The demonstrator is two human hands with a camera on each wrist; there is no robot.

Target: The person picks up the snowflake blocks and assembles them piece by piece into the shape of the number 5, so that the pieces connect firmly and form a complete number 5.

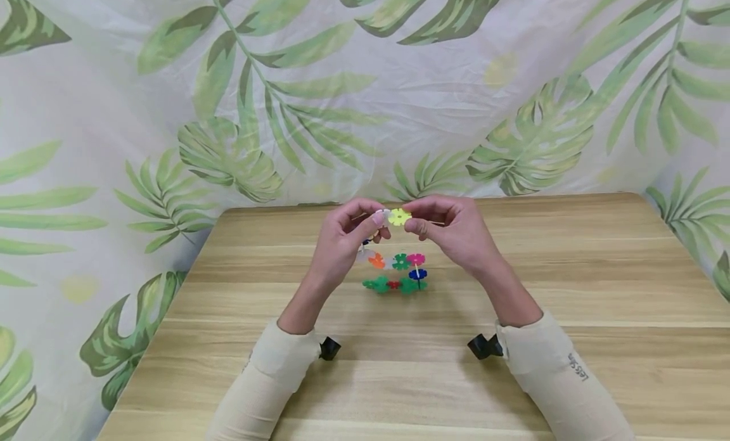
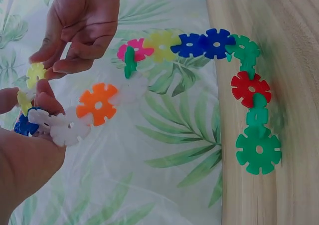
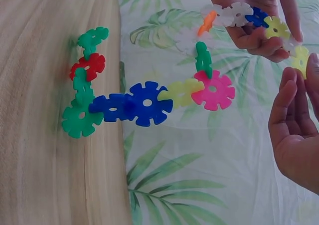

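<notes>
Notched plastic snowflake discs are slotted together into a bent chain. My left hand [image 1: 338, 241] pinches a pale, see-through disc [image 1: 383, 218] near the chain's upper end. A yellow disc [image 1: 400, 217] sits right against it, and my right hand [image 1: 459, 233] pinches that one between thumb and fingers. In the right wrist view, another yellow disc [image 3: 275, 27], a dark blue disc [image 3: 257, 17], white discs and an orange disc [image 3: 207, 23] run along the raised stretch. Lower down come a pink disc [image 3: 213, 90], blue discs [image 3: 147, 103] and a base of green discs [image 3: 82, 117] with a red one [image 3: 87, 67].
The chain's green base stands on a wood-grain table [image 1: 570, 377]. Behind the table's back edge hangs a leaf-patterned cloth [image 1: 342, 99]. Black wrist devices [image 1: 485, 346] stick out from both sleeves over the table.
</notes>
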